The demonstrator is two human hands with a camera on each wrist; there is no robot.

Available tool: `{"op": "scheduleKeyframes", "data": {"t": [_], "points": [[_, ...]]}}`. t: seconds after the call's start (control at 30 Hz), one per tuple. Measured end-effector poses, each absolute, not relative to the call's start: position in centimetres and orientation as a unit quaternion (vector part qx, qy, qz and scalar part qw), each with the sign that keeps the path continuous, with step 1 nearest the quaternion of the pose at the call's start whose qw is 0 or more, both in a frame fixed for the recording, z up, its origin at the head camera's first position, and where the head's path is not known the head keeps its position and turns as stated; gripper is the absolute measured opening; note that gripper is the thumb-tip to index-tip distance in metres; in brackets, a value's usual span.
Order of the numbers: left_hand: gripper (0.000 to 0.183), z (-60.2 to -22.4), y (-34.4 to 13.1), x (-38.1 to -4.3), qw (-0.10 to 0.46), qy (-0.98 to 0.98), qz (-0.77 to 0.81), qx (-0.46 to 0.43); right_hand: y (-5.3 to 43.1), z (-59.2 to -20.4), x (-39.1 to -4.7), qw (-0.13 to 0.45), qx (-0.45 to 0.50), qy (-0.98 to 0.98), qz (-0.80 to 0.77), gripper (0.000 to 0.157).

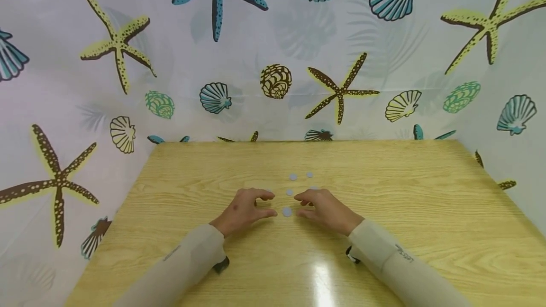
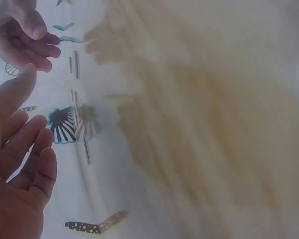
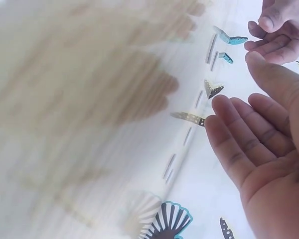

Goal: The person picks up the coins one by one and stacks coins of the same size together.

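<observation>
Several small pale grey discs lie flat on the wooden tabletop in the head view. One disc [image 1: 287, 212] sits in the gap between the two hands, with a smaller disc [image 1: 289, 193] just behind it. My left hand [image 1: 245, 208] is on the left side of these, thumb and fingers apart and loosely bent, with nothing in its grasp. Opposite it, my right hand [image 1: 326, 208] faces inward with fingers relaxed and likewise holds nothing. In the wrist views both palms show bare, and the discs appear as thin grey streaks near the fingers.
Farther back lie another disc [image 1: 293, 177] and a small disc [image 1: 309, 175]. A disc [image 1: 314, 187] is partly covered by the right hand. The wooden table [image 1: 384, 169] is bordered by a white curtain [image 1: 256, 122] printed with starfish and shells. Light glares on its near part.
</observation>
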State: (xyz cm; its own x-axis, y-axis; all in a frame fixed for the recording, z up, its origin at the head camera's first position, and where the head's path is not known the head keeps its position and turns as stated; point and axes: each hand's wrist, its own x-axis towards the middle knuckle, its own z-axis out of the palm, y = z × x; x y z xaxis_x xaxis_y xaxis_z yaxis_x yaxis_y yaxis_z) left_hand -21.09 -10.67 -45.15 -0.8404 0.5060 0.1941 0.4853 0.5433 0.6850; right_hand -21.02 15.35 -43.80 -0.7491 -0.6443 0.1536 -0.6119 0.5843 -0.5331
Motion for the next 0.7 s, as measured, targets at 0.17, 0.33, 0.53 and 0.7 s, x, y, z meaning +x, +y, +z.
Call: {"op": "scheduleKeyframes", "data": {"t": [0.17, 0.33, 0.53, 0.7], "points": [[0.039, -45.8, -10.1, -21.1, -0.004, 0.873, 0.391, 0.291, 15.2, -44.0, -21.3, 0.038, -0.350, 0.888, -0.296, 0.034], [0.036, -46.1, -9.6, -21.1, -0.001, 0.866, 0.409, 0.287, 15.1, -44.3, -21.6, 0.046, -0.340, 0.887, -0.310, 0.034], [0.032, -46.5, -9.2, -21.1, 0.008, 0.865, 0.418, 0.278, 14.8, -44.7, -21.8, 0.055, -0.331, 0.884, -0.327, 0.032], [0.029, -46.8, -9.0, -21.4, 0.025, 0.865, 0.425, 0.267, 14.5, -44.7, -21.9, 0.063, -0.318, 0.886, -0.332, 0.031]]}}
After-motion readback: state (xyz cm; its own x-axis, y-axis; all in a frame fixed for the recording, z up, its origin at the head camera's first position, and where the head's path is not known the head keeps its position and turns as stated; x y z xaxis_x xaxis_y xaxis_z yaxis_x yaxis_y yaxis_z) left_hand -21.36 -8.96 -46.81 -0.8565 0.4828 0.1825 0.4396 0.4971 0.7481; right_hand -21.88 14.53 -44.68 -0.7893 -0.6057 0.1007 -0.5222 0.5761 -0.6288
